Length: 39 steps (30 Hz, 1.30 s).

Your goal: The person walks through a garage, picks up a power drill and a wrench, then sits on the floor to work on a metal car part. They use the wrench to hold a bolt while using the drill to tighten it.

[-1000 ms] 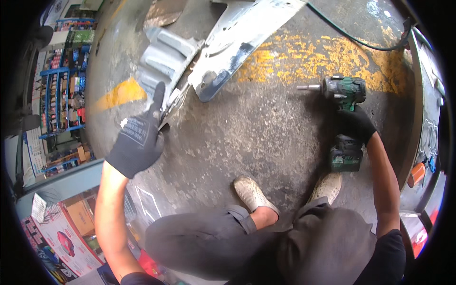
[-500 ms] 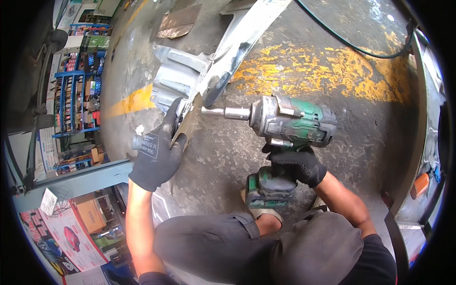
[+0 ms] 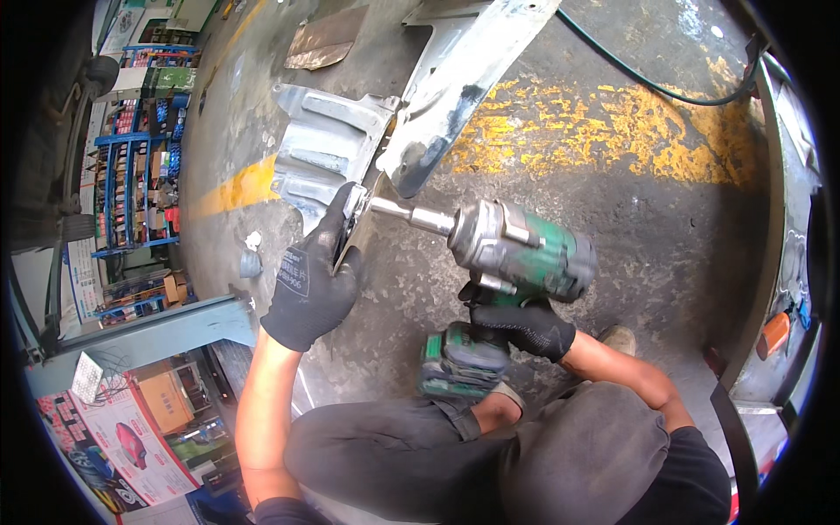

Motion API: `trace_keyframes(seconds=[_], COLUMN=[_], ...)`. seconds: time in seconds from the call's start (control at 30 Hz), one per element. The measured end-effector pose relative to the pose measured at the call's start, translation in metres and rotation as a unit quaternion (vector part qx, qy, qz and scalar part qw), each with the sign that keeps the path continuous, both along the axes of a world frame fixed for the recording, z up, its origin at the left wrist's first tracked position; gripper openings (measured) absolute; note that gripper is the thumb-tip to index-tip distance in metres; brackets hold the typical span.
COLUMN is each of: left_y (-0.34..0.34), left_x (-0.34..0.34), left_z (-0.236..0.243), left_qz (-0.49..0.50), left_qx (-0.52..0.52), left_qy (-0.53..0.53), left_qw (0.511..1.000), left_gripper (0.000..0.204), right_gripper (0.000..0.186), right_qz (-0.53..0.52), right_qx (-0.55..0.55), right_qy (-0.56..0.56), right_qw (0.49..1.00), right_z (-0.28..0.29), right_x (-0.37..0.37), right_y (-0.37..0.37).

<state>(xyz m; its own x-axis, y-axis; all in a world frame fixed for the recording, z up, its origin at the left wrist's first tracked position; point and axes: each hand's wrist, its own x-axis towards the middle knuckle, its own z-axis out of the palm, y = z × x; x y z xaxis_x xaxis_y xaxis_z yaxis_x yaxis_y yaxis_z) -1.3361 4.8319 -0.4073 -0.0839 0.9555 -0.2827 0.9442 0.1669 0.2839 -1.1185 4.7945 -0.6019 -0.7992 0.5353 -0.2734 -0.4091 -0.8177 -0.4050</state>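
My right hand [image 3: 532,329], in a black glove, is wrapped around the handle of a green and black cordless impact wrench [image 3: 534,249]. The wrench's long silver socket [image 3: 411,213] points left, its tip against or very near a thin metal bracket [image 3: 357,229] seen nearly edge-on. My left hand [image 3: 313,284], also gloved in black, grips that bracket between thumb and fingers. What lies between the fingers is partly hidden. Just beyond it, a ribbed grey metal panel [image 3: 328,140] and a long pale metal piece with dark smudges [image 3: 455,96] lie close together.
A brown cardboard piece [image 3: 327,38] lies on the concrete floor. At the upper right curves a black hose [image 3: 630,80]. A crumpled blue-grey item [image 3: 250,262] sits left of my left hand. Blue shelving [image 3: 131,192] stands far left; a metal frame [image 3: 770,219] runs along the right.
The impact wrench has shifted left and tilted, bringing its socket to the bracket. My left hand has moved slightly right with the bracket. The pale metal piece now appears farther right.
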Motion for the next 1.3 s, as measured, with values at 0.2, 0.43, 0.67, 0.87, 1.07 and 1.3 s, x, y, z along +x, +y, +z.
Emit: trace_keyframes(seconds=[0.2,0.43,0.67,0.87,1.07,1.3], left_y=[0.001,-0.002,-0.001,-0.004,0.001,0.006], left_x=[-0.005,-0.006,-0.001,-0.006,-0.028,-0.034], left_z=[-0.006,-0.010,-0.011,-0.017,-0.021,-0.004], left_qz=[-0.092,-0.084,-0.089,-0.058,-0.133,-0.064], left_qx=[0.034,0.030,-0.009,-0.118,-0.052,-0.108], left_qy=[0.034,0.027,0.062,0.038,-0.120,-0.142], left_qw=[0.995,0.996,0.994,0.991,0.982,0.982], left_gripper=[0.067,0.068,0.073,0.085,0.092,0.075], right_gripper=[0.046,0.050,0.046,0.046,0.043,0.047], right_qz=[0.000,0.008,-0.025,0.017,0.024,0.015], right_qx=[0.084,-0.072,-0.080,-0.077,-0.088,-0.072], right_qy=[0.010,0.137,0.077,0.066,0.077,0.062], right_qw=[0.996,0.988,0.993,0.995,0.993,0.995], right_z=[-0.032,0.001,-0.012,-0.018,-0.021,-0.030], right_x=[-0.014,-0.009,-0.001,0.008,0.009,0.008], right_y=[-0.018,-0.007,-0.005,0.002,0.001,0.000])
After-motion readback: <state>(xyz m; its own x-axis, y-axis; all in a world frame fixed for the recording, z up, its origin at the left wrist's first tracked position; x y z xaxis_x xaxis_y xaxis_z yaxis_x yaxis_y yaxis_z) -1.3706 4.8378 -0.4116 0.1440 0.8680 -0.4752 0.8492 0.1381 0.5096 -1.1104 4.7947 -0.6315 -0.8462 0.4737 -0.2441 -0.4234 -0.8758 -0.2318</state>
